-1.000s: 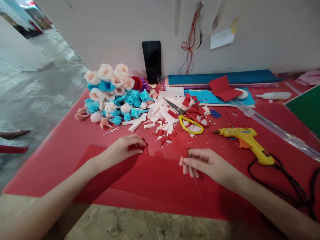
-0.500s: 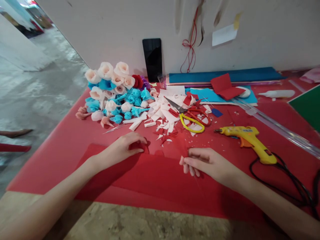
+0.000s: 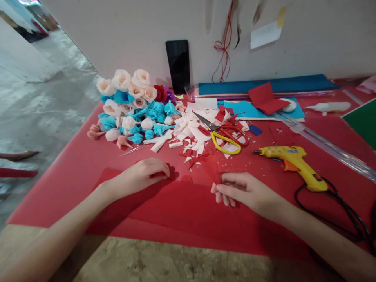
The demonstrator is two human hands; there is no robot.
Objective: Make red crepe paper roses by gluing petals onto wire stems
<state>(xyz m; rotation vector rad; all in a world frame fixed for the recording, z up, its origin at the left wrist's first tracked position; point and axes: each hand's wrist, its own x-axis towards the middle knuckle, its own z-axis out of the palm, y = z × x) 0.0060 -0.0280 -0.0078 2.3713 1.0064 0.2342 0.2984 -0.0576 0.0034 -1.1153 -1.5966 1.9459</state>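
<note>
My right hand (image 3: 237,188) pinches a gathered piece of thin red crepe paper (image 3: 212,169) that fans out above the fingertips. My left hand (image 3: 147,172) has its fingers closed at a small red paper piece (image 3: 172,174), mostly hidden under them. Between and below my hands lies a large red crepe paper sheet (image 3: 176,207). A small rounded red paper piece (image 3: 187,179) rests at its upper edge. Scissors (image 3: 220,137) with one yellow and one red handle lie open on paper scraps (image 3: 194,127) beyond my hands.
Paper flowers (image 3: 129,105) are heaped at the back left. A phone (image 3: 178,66) leans on the wall. At the right lie a yellow glue gun (image 3: 284,156) with black cord, clear glue sticks (image 3: 331,141), and a white bottle (image 3: 327,106). The red table (image 3: 67,184) ends at the front.
My left hand has shifted slightly left, and its fingers have closed down over the small red piece. My right hand stays in place with its paper. The view has tilted a little.
</note>
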